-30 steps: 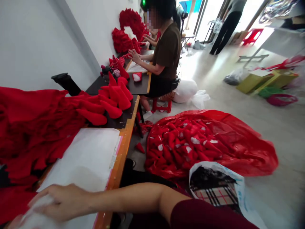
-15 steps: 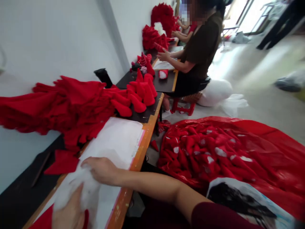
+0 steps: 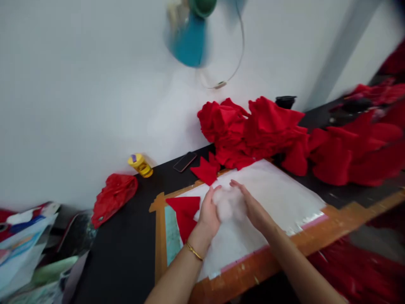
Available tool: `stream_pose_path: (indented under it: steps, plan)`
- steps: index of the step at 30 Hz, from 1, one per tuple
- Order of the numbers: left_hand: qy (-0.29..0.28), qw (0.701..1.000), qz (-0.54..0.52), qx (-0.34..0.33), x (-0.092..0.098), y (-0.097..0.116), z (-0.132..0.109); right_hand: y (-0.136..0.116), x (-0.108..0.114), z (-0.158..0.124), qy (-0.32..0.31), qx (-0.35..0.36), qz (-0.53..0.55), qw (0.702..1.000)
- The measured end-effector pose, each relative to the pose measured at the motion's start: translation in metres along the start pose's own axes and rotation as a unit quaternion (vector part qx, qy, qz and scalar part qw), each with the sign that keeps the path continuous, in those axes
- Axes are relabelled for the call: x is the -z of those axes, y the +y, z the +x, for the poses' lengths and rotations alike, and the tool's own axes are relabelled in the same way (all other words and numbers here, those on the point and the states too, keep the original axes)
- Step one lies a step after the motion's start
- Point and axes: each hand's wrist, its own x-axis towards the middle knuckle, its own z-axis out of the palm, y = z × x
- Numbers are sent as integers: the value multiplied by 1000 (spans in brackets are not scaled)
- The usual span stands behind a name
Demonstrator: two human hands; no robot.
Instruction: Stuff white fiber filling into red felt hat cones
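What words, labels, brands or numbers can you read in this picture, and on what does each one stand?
No text can be read here.
The yellow tub: it bears a label, too blurred to read.
The printed bags at far left: coloured print, too blurred to read.
The white stuffing, cupped between the left hand and the right hand: no print.

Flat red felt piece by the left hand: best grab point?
Probably pinch the red felt piece at its free pointed corner, coming from the left: it lies flat and thin, and the left hand, cupping white stuffing, crowds its right edge.
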Motion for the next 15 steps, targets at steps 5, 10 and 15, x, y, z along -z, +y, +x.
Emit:
stream_pose_path:
  steps: [5,10,15]
  plan:
    - [-40,964,-242,99,6,-5,13,-6,7,-8,63,-12,-26,998]
    - [-22,962,-255,90,11,-24,26,-6,15,-25,80,38,-207,974]
    - [-35,974,-200,105,-6,-36,15,5,17,-26,-24,278,-412,867]
